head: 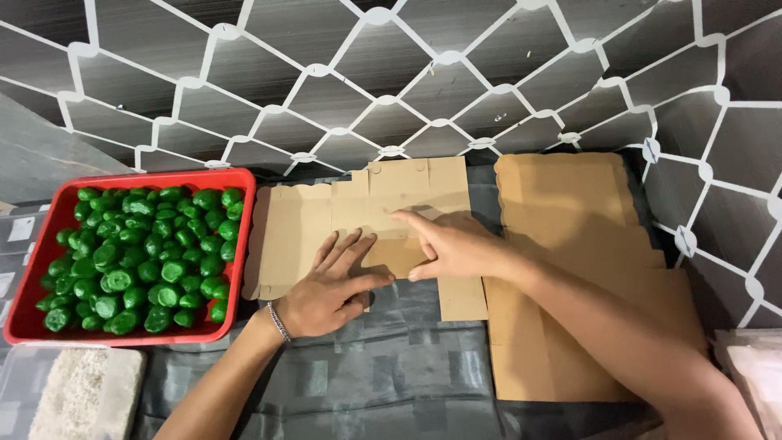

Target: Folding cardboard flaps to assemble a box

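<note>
Here, two bare hands, both pressed on one unfolded flat cardboard box blank (358,216). Left hand (330,289) spread flat, palm down, fingers open and fanned over the lower middle of the blank, gripping nothing; one thin bracelet (278,323) around its wrist. Right hand (452,244) just beside it and touching the same blank, index finger stretched out and pointing along the cardboard, remaining fingers curled loosely, thumb tucked low; nothing clasped in it either. Blank lying flat near the back edge of the table, one narrow flap (462,299) hanging down toward the near edge, right below the right hand.

Further out, to the right, one stack of more flat brown cardboard sheets (570,244), reaching from the back edge almost to the front; exact number of sheets in it impossible to tell, right forearm crossing over its lower part. To the left, just beside the blank's left edge, one red rectangular tray (244,183), filled with small round green pieces (142,257), far too many and too heaped for an honest count, several dozen at least. At the near left corner, one clear lidded container (24,383) with something pale and crumbly inside. Underneath everything, one dark grey checked cloth (391,375) covering the table.
</note>
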